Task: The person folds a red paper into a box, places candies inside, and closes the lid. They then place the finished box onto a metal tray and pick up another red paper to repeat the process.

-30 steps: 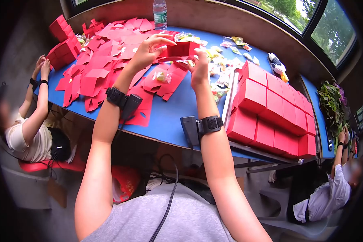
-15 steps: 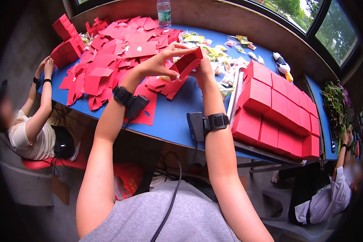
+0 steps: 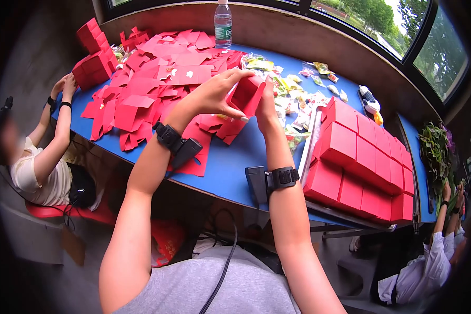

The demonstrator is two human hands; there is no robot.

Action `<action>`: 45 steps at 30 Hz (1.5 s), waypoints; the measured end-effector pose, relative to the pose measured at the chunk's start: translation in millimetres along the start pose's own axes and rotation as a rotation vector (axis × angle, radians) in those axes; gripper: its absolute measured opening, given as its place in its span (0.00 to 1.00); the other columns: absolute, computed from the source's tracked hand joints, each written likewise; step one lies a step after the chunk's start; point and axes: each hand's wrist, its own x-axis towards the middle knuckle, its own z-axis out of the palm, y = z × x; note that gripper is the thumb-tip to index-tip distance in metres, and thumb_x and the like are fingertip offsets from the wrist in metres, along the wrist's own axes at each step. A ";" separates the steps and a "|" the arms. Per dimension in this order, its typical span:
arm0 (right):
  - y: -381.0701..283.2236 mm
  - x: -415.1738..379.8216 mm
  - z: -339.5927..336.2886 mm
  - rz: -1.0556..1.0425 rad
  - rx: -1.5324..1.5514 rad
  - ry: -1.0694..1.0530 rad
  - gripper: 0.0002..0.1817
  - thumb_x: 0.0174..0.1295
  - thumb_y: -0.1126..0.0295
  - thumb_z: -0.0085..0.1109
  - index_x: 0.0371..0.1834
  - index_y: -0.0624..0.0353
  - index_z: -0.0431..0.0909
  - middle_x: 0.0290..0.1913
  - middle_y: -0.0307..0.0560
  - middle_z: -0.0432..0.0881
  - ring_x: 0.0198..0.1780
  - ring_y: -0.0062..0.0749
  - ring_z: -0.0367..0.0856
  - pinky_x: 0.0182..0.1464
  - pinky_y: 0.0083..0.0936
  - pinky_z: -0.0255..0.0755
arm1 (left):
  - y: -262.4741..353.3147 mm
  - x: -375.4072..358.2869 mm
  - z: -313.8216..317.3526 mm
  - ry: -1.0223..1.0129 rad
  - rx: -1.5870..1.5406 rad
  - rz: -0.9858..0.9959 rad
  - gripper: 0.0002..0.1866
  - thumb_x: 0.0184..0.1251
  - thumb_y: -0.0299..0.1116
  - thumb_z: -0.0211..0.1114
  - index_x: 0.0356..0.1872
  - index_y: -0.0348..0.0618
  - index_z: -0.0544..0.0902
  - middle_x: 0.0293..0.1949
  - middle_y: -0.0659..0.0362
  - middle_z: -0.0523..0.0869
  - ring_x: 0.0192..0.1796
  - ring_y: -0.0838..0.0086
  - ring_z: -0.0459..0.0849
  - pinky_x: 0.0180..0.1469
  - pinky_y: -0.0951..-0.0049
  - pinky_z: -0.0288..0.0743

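Note:
Between my two hands is a red paper box (image 3: 247, 95), its open end facing my left side. My left hand (image 3: 220, 93) grips it with the thumb below and the fingers along the top edge. On the box's other side, my right hand (image 3: 267, 104) holds the wall, though most of its fingers are hidden. Just below the box lies a flat red cardboard sheet (image 3: 198, 149) on the blue table (image 3: 230, 159). A large heap of unfolded red box blanks (image 3: 141, 94) spreads to the left of my hands.
A tray (image 3: 307, 137) of stacked red boxes (image 3: 358, 157) stands at right. Wrapped snacks (image 3: 298, 99) lie behind my right hand. A water bottle (image 3: 223, 26) stands at the back. People work at left and right, near red boxes (image 3: 94, 68) and leafy plants (image 3: 437, 152).
The box has turned in my hands and looks squarer, with more of its opening showing. My view has tilted up a little. The person at right has moved their hands.

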 end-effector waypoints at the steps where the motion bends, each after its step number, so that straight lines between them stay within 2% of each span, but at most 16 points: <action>1: -4.4 -3.8 -0.4 -0.011 -0.007 -0.055 0.40 0.64 0.35 0.24 0.61 0.59 0.65 0.52 0.51 0.75 0.51 0.35 0.76 0.50 0.31 0.71 | 0.2 -0.9 0.3 -0.019 -0.050 -0.050 0.50 0.33 0.48 0.79 0.62 0.42 0.63 0.58 0.49 0.70 0.60 0.55 0.70 0.62 0.60 0.64; 4: 8.6 9.8 2.6 -0.187 -0.139 0.148 0.41 0.64 0.36 0.25 0.61 0.63 0.64 0.58 0.55 0.70 0.57 0.36 0.70 0.56 0.35 0.66 | -0.2 -1.9 2.4 -0.046 -0.083 -0.078 0.47 0.37 0.48 0.77 0.59 0.39 0.64 0.55 0.46 0.72 0.57 0.54 0.73 0.59 0.61 0.67; 6: 4.4 5.7 -0.9 -0.113 -0.238 0.147 0.38 0.65 0.38 0.31 0.61 0.62 0.64 0.50 0.52 0.75 0.53 0.41 0.72 0.58 0.33 0.62 | -11.7 -3.8 12.7 -0.063 0.028 -0.117 0.47 0.37 0.49 0.77 0.59 0.38 0.64 0.54 0.44 0.72 0.57 0.53 0.73 0.58 0.60 0.67; 8: -21.9 -18.4 14.8 -0.828 -0.757 0.465 0.30 0.62 0.53 0.49 0.58 0.67 0.65 0.52 0.59 0.70 0.56 0.48 0.68 0.58 0.39 0.62 | -20.0 -4.8 21.8 -0.042 0.034 -0.140 0.45 0.40 0.48 0.75 0.58 0.36 0.64 0.54 0.43 0.71 0.57 0.52 0.72 0.59 0.59 0.66; 11: -47.4 -41.8 32.2 -1.309 -0.879 0.475 0.21 0.51 0.74 0.58 0.51 0.64 0.72 0.46 0.56 0.76 0.49 0.47 0.74 0.53 0.35 0.67 | -22.2 -2.0 25.0 -0.051 -0.133 -0.250 0.39 0.43 0.51 0.71 0.54 0.38 0.69 0.52 0.45 0.72 0.58 0.55 0.70 0.60 0.61 0.64; 15: -15.9 -33.3 40.7 -1.042 -1.150 0.100 0.27 0.52 0.64 0.62 0.57 0.56 0.71 0.52 0.55 0.74 0.55 0.50 0.72 0.56 0.39 0.66 | -52.5 -1.4 50.4 -0.021 -0.322 0.015 0.36 0.37 0.34 0.73 0.52 0.38 0.70 0.51 0.46 0.72 0.56 0.55 0.70 0.59 0.59 0.64; 18: 0.2 -22.9 19.6 -0.659 -1.285 0.092 0.34 0.52 0.51 0.64 0.58 0.60 0.69 0.53 0.57 0.73 0.55 0.48 0.72 0.56 0.37 0.67 | -49.2 -11.0 36.8 -0.075 0.086 -0.159 0.35 0.37 0.34 0.71 0.52 0.35 0.69 0.47 0.49 0.72 0.52 0.60 0.72 0.55 0.64 0.68; 22: 6.5 -4.4 -12.5 -0.558 -0.962 -0.056 0.40 0.46 0.51 0.69 0.59 0.62 0.67 0.53 0.55 0.73 0.55 0.43 0.73 0.56 0.33 0.68 | -20.8 -4.1 14.7 -0.260 -0.555 -0.569 0.45 0.33 0.37 0.75 0.58 0.37 0.65 0.49 0.45 0.75 0.57 0.59 0.73 0.60 0.66 0.66; 24: 18.7 5.4 -23.2 -0.433 -0.794 -0.137 0.44 0.40 0.52 0.74 0.60 0.62 0.66 0.55 0.54 0.72 0.57 0.41 0.72 0.58 0.33 0.66 | -28.8 -7.2 18.6 -0.249 -0.410 -0.395 0.46 0.33 0.39 0.77 0.59 0.37 0.65 0.51 0.45 0.74 0.59 0.60 0.71 0.62 0.65 0.64; 25: 14.5 -0.8 -16.7 -0.414 -0.812 -0.116 0.53 0.30 0.49 0.76 0.60 0.67 0.64 0.56 0.59 0.69 0.60 0.46 0.69 0.61 0.34 0.63 | -35.3 -9.6 20.1 -0.231 -0.268 -0.222 0.48 0.33 0.41 0.78 0.60 0.38 0.64 0.54 0.45 0.72 0.61 0.60 0.69 0.64 0.65 0.62; 28: 14.9 -4.4 -7.3 -0.362 -0.779 -0.183 0.52 0.32 0.49 0.76 0.61 0.65 0.63 0.57 0.59 0.69 0.61 0.46 0.67 0.63 0.35 0.61 | -53.5 -15.5 -15.3 -0.427 -0.087 -0.187 0.50 0.35 0.45 0.79 0.62 0.37 0.63 0.63 0.45 0.63 0.66 0.59 0.62 0.66 0.62 0.59; 33: 22.7 -6.2 7.7 -0.398 -0.829 -0.141 0.46 0.35 0.54 0.75 0.57 0.64 0.64 0.54 0.60 0.70 0.59 0.48 0.69 0.60 0.35 0.64 | -24.3 44.3 -98.6 -0.547 0.236 -0.467 0.42 0.52 0.53 0.68 0.63 0.36 0.64 0.60 0.46 0.69 0.63 0.60 0.68 0.64 0.66 0.62; 37: 35.0 2.3 11.8 -0.505 -0.798 -0.048 0.41 0.36 0.58 0.74 0.54 0.62 0.65 0.49 0.57 0.72 0.54 0.49 0.72 0.56 0.37 0.67 | -75.9 132.1 -48.6 -0.616 0.498 -0.349 0.33 0.58 0.49 0.63 0.59 0.37 0.69 0.58 0.46 0.69 0.59 0.56 0.70 0.61 0.67 0.64; 41: 38.4 3.8 13.8 -0.502 -0.765 -0.039 0.39 0.37 0.61 0.72 0.54 0.60 0.65 0.48 0.56 0.72 0.53 0.49 0.72 0.55 0.37 0.67 | -196.5 161.9 46.3 -0.418 0.446 -0.361 0.35 0.52 0.30 0.61 0.65 0.42 0.62 0.65 0.40 0.59 0.66 0.49 0.62 0.65 0.62 0.60; 44: 40.7 6.1 15.3 -0.539 -0.791 -0.029 0.39 0.37 0.61 0.72 0.55 0.60 0.64 0.50 0.56 0.71 0.54 0.49 0.71 0.56 0.36 0.66 | -211.8 160.6 65.9 -0.711 0.403 -0.513 0.33 0.57 0.42 0.59 0.66 0.58 0.61 0.65 0.45 0.62 0.66 0.52 0.64 0.64 0.56 0.61; 45: 40.6 5.8 15.9 -0.498 -0.791 -0.031 0.40 0.37 0.61 0.72 0.55 0.59 0.63 0.50 0.55 0.71 0.54 0.49 0.70 0.57 0.37 0.66 | -197.7 158.9 63.2 -0.646 0.500 -0.594 0.30 0.56 0.46 0.60 0.63 0.59 0.67 0.66 0.45 0.60 0.65 0.53 0.65 0.63 0.57 0.62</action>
